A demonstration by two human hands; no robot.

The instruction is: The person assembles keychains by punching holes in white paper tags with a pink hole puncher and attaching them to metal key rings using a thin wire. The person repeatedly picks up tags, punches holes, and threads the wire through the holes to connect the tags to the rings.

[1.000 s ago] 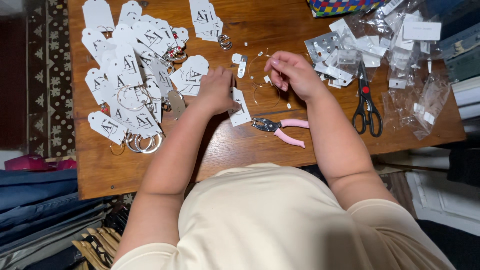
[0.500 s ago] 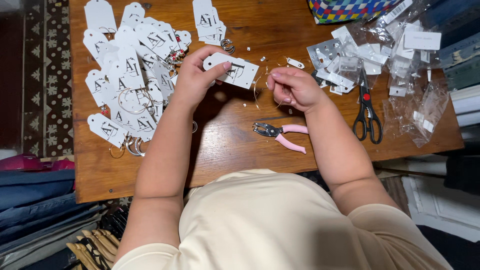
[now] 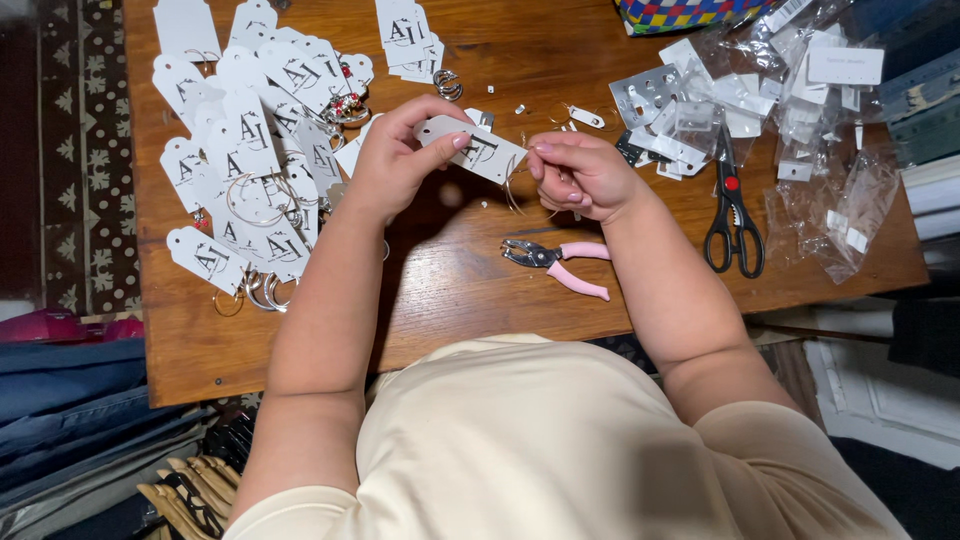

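My left hand (image 3: 395,160) is pinching a white paper tag (image 3: 478,148) above the wooden table (image 3: 450,290), while my right hand (image 3: 580,178) is closing on what looks like a thin wire hoop (image 3: 515,190). I'm keeping the tag steady, feeding the hoop gently so the paper doesn't tear.

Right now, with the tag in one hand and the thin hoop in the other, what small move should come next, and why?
Probably bring the right hand a little closer, so the hoop meets the tag. The left hand holds the tag above the table, and the hoop hangs beside its edge.
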